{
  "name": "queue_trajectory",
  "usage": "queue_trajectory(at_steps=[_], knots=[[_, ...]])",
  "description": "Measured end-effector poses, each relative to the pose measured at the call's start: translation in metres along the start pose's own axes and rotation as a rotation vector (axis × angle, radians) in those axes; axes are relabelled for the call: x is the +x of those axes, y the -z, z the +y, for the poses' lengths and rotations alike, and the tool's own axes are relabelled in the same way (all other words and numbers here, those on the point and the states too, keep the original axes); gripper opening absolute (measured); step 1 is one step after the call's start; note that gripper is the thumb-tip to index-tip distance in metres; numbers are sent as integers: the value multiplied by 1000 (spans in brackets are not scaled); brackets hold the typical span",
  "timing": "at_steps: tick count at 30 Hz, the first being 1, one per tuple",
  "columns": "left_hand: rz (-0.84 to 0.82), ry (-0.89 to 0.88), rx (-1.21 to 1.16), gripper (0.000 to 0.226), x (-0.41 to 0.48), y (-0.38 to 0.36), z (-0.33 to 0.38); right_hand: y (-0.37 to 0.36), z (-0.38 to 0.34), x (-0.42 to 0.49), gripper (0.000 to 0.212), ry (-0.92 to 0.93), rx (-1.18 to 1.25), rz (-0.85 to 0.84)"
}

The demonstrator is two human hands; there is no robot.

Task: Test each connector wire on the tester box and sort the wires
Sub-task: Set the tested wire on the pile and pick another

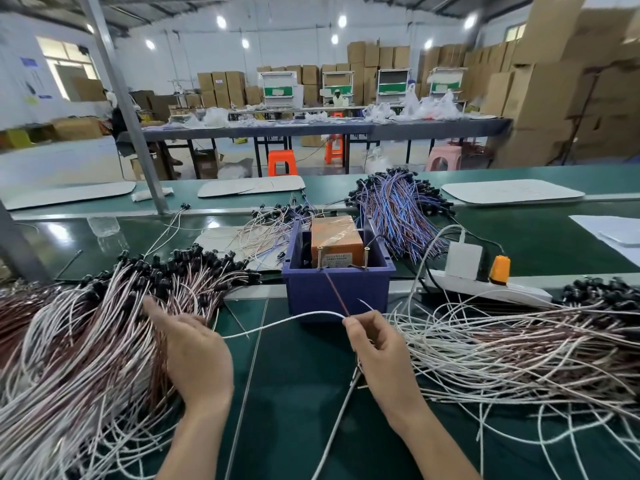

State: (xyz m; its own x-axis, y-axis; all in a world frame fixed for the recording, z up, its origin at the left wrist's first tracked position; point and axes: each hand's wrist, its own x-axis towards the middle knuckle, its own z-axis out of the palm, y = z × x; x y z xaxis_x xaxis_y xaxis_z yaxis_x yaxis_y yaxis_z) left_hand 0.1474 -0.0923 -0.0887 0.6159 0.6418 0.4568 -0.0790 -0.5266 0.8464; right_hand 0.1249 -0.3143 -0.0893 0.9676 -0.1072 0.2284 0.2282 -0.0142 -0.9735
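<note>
My right hand [372, 341] pinches one wire [298, 320], its red lead running up to the tester box [337, 239]. My left hand [194, 351] lies in the left pile [86, 341] (grip unclear). I judge a tug could drag tangled neighbours along, muddling the sorting.

A strip of bare dark green worktop [294, 393] is lying open at lower centre. A blue plastic bin [337, 296] is blocking its far end. A heap of white and brown wires with black connectors [86, 341] is crowding it at lower left and a looser white and brown wire heap [502, 351] at lower right. A single white wire [298, 315] is crossing the gap.
</note>
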Motion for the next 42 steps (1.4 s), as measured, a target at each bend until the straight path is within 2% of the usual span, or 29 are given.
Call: queue_trajectory(at_steps=[3,8,11,14,17,21,28,35,40,42], knots=[[-156,-252,122,87,-12,-8,7,3,-1,1,15,-8,69,113],[-395,-468,114,102,-31,-21,18,3,0,4,14,-22,116,218],[-476,-426,136,105,-40,-29,19,1,3,4,15,-16,106,232],[-519,-318,107,86,-45,-30,22,0,4,4,19,-18,102,243],[-498,-295,51,51,-43,-31,22,0,4,5,20,-23,114,261],[-452,-341,102,38,-42,-33,24,1,5,6,16,-38,120,269],[-421,-239,2,36,-38,-29,24,1,6,6,15,-37,125,282],[-520,-106,-57,42,-45,-34,19,3,7,7,16,-63,129,272],[-413,-149,-99,15,-48,-32,28,2,8,7,16,-50,104,268],[-351,-193,-126,21,-45,-33,36,2,8,7,17,-36,93,272]])
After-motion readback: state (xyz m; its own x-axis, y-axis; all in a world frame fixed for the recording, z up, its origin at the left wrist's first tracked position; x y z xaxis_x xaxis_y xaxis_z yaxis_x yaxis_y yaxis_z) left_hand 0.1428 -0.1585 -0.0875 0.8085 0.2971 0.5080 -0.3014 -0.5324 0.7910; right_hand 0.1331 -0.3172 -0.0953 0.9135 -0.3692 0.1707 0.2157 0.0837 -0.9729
